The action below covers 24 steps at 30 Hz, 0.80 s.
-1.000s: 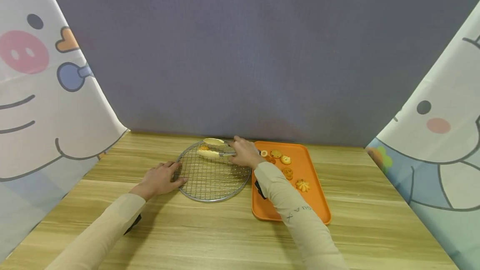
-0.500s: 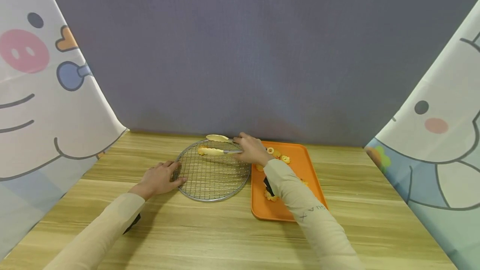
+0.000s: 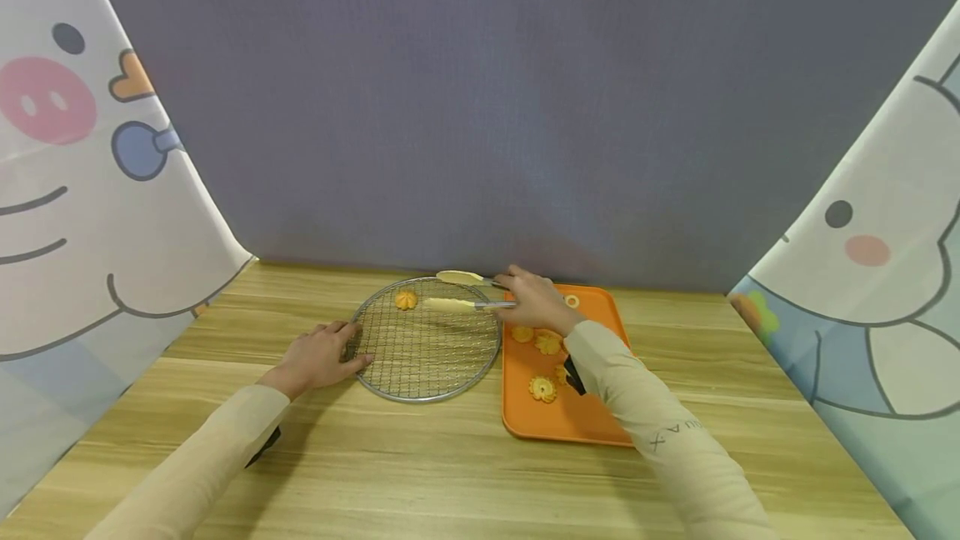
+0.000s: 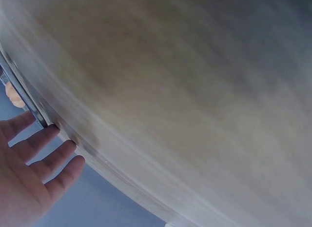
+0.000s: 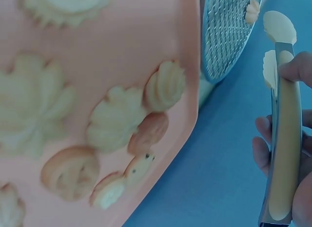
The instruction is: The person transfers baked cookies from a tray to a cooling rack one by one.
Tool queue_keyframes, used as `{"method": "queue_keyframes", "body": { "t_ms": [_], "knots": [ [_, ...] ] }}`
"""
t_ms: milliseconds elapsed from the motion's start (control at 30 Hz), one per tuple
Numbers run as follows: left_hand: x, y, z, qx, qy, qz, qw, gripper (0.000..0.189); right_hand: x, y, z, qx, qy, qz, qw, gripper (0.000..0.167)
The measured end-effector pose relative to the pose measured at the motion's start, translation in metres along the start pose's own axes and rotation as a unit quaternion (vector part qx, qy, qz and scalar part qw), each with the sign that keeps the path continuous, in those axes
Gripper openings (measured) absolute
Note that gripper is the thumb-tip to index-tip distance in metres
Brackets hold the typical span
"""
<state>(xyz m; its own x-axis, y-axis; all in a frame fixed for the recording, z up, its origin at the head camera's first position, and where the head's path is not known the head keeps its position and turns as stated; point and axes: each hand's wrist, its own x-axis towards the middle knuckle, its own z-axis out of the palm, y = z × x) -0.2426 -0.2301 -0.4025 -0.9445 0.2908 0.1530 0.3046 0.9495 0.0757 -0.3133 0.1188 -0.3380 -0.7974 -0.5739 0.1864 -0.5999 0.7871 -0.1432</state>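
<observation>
One flower-shaped cookie (image 3: 406, 299) sits near the back of a round wire cooling rack (image 3: 420, 357). My right hand (image 3: 536, 302) grips a pair of tongs (image 5: 287, 134) with steel arms and cream tips. The tips are spread, with nothing between them; they point left over the rack, to the right of the cookie. My left hand (image 3: 321, 357) rests at the rack's left rim. In the left wrist view its fingers (image 4: 63, 178) reach out fairly straight, the tips right by the rim.
To the right of the rack lies an orange tray (image 3: 525, 423) bearing several cookies of different shapes, such as a ring cookie (image 3: 572, 301) and a scalloped one (image 3: 543, 389). My right forearm covers part of it. A grey panel (image 3: 450, 107) stands behind the wooden table (image 3: 375, 473).
The tong tips have come off the flower-shaped cookie, which stays on the rack. My right hand has moved right with the tongs, towards the tray. My left hand has kept its place.
</observation>
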Motion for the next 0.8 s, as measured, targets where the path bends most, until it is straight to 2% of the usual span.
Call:
{"method": "queue_keyframes", "body": {
  "t_ms": [167,367,800],
  "knots": [
    [0.000,-0.001,0.001,-0.001,-0.001,0.001,1.0000,0.064,-0.015,0.011,-0.005,0.003,0.010,-0.003,0.9999,0.052],
    [0.000,-0.002,0.002,-0.003,-0.001,0.003,1.0000,0.064,-0.033,0.023,-0.011,0.011,0.002,0.004,0.9999,0.053],
    [0.000,-0.003,0.001,0.004,-0.002,0.007,1.0000,0.065,-0.070,0.047,-0.021,-0.002,0.005,0.003,1.0000,0.052]
  ]
}}
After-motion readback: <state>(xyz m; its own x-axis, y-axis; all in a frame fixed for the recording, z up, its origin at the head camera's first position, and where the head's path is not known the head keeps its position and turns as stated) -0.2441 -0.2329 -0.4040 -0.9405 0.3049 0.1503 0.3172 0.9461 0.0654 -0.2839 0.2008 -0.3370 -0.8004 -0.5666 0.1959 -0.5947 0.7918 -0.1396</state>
